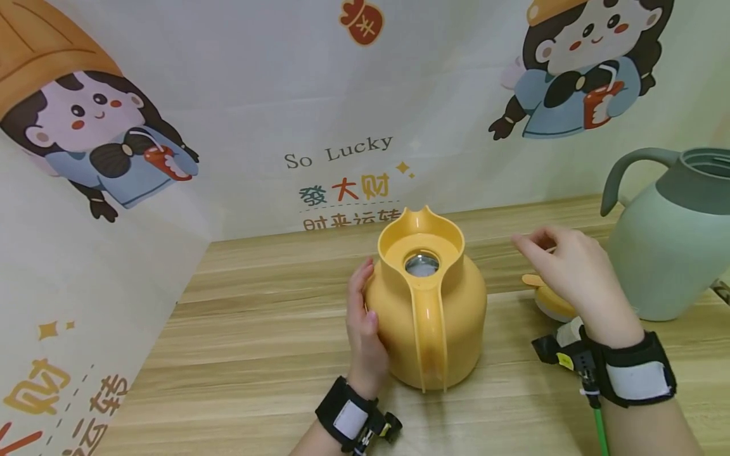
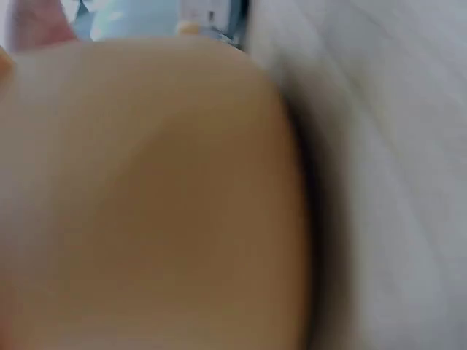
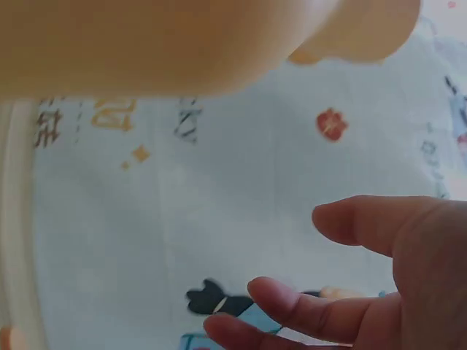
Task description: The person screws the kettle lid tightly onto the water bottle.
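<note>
A yellow thermos jug [image 1: 462, 323] stands upright on the table in the head view, its spout away from me and its handle toward me. Its round mouth is uncovered. My left hand [image 1: 367, 345] holds the jug's left side, fingers round the body and thumb nearer me. The jug's blurred body [image 2: 160, 204] fills much of the left wrist view. My right hand [image 1: 576, 266] is in the air to the right of the jug, apart from it. Thumb and fingers of that hand [image 3: 423, 270] are spread with nothing between them. Partly hidden below it lies a yellow lid [image 1: 550, 303].
A pale green thermos jug [image 1: 673, 253] with a grey-green top and handle stands at the right, close behind my right hand. The wood-grain table [image 1: 256, 329] meets a printed cloth backdrop [image 1: 256, 95] at the back and left. A green cable [image 1: 600, 430] hangs from my right wrist strap.
</note>
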{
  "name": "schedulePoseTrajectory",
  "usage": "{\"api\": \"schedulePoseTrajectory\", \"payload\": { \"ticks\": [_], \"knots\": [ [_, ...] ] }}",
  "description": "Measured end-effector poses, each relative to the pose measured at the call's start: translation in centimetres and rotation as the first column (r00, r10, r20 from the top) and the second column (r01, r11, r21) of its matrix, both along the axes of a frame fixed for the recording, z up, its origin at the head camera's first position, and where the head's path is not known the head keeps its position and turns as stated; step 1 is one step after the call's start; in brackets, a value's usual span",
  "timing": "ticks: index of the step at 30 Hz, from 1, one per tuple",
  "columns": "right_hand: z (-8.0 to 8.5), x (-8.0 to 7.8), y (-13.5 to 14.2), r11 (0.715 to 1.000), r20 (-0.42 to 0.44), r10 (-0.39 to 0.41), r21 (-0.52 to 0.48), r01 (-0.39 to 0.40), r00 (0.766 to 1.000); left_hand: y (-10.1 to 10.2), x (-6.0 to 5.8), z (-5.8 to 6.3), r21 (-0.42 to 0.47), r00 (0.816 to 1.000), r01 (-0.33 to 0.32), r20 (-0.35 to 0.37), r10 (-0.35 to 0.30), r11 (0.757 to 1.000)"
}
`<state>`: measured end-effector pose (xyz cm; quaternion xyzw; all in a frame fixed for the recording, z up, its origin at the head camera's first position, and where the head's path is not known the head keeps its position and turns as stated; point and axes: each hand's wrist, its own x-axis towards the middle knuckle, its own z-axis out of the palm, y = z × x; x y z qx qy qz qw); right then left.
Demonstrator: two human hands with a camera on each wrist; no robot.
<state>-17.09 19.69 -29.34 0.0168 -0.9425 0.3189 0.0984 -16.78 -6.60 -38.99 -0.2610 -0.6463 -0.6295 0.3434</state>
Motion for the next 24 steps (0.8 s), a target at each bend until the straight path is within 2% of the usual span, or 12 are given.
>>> {"api": "schedulePoseTrajectory", "payload": {
  "ticks": [3,6,10,14,18,21,22,23,24],
  "knots": [
    [-0.7,-0.9,0.8,1.0,0.029,-0.017,0.012,0.017,0.999,0.3,0.8,1.5,0.009,0.991,-0.056,-0.121,0.057,0.998],
    [-1.4,-1.6,1.5,0.999,0.074,-0.024,0.026,0.022,0.997,0.6,1.8,2.9,0.076,0.978,-0.062,-0.193,0.075,0.995],
    [-2.2,-2.5,2.3,0.999,0.151,-0.021,0.037,0.016,0.988,1.1,3.3,4.4,0.139,0.977,-0.02,-0.207,0.049,0.99],
    [-3.0,-3.1,3.2,0.999,0.233,0.0,0.05,-0.012,0.972,1.3,4.6,5.0,0.091,0.984,0.018,-0.178,-0.001,0.996],
    [-3.7,-3.5,4.0,0.997,0.317,0.025,0.056,-0.045,0.948,1.2,5.7,5.2,-0.06,0.992,0.069,-0.102,-0.075,0.996],
    [-4.0,-3.6,4.4,0.997,0.352,0.032,0.061,-0.057,0.936,1.2,6.5,5.4,-0.195,0.996,0.09,0.014,-0.089,0.977],
    [-4.1,-3.6,4.5,0.996,0.358,0.035,0.065,-0.062,0.933,1.3,6.7,5.4,-0.218,0.989,0.14,0.075,-0.126,0.966],
    [-4.2,-3.6,4.5,0.995,0.363,0.039,0.071,-0.069,0.931,1.4,7.0,5.5,-0.228,0.974,0.201,0.146,-0.171,0.953],
    [-4.3,-3.7,4.5,0.994,0.369,0.041,0.082,-0.077,0.929,1.5,7.3,5.6,-0.213,0.948,0.276,0.222,-0.229,0.937]
  ]
}}
